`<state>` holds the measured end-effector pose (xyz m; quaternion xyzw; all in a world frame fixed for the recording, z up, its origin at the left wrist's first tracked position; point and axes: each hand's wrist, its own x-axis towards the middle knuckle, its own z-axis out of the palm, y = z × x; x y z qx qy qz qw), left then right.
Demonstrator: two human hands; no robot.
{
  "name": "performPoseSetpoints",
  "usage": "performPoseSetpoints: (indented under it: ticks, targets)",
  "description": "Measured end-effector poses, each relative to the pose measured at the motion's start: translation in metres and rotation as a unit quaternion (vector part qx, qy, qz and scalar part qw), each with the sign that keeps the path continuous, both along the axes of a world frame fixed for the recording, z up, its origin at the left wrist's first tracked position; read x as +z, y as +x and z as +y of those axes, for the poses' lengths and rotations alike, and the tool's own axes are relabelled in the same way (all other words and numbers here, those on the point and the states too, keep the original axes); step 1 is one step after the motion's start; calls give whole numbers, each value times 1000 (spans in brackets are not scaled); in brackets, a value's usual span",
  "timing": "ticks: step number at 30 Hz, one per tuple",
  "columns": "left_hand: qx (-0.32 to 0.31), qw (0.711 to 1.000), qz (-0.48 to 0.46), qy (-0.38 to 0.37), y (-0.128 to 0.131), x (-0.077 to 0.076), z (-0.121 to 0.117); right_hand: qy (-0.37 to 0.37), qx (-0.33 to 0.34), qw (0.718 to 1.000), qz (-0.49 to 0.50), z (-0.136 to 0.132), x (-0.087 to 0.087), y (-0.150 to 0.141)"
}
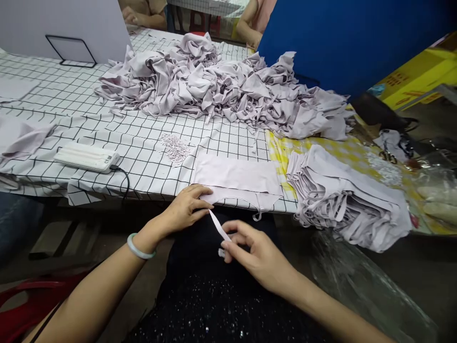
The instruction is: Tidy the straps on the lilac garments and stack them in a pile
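Note:
A flat pale lilac cloth piece (237, 172) lies at the table's front edge, with a curved lower edge and a thin loop hanging at its right. My left hand (185, 207), a pale bangle on its wrist, rests on the cloth's left corner and pinches one end of a narrow lilac strap (218, 225). From there the strap slants down to my right hand (255, 252), which is closed on its other end between thumb and fingers. A small whitish, clear-looking bit (222, 253) shows beside the right fingertips; what it is I cannot make out.
A large heap of crumpled lilac cloth (214, 88) spreads behind. To the right sits a neat stack of similar pieces (350, 195). A white power bank (87, 157) with a cable and a pile of tiny scraps (174, 148) lie left. Other people's arms (250, 24) show beyond.

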<state>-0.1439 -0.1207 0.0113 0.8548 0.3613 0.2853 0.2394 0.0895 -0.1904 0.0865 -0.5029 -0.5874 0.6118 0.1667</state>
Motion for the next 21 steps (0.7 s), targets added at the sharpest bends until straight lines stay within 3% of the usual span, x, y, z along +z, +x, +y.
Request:
performPoseSetpoints:
  ticks: [3,6,9,11,14,16,19,21]
  targets:
    - [9,1000,29,6,1,-1,-1,-37,-42,994,95,24,31,10]
    - [5,999,44,-4,1,1,0,-55,-36,975,214,62,44,16]
    - [5,999,47,-11,1,3,0,-52,-35,958,279,100,38,11]
    - [9,999,46,-7,0,3,0,-19,-54,962,269,120,29,3]
    - [10,999,44,1,-2,0,0,98,-115,969,197,137,18,-10]
    - [5,999,35,1,-4,-1,1,156,-154,958,185,141,16,-17]
    - [-6,1000,-17,-11,-4,5,4,96,-172,944,266,133,18,-25]
    - [30,995,-88,-35,0,17,6,28,-151,946,287,121,18,-29]
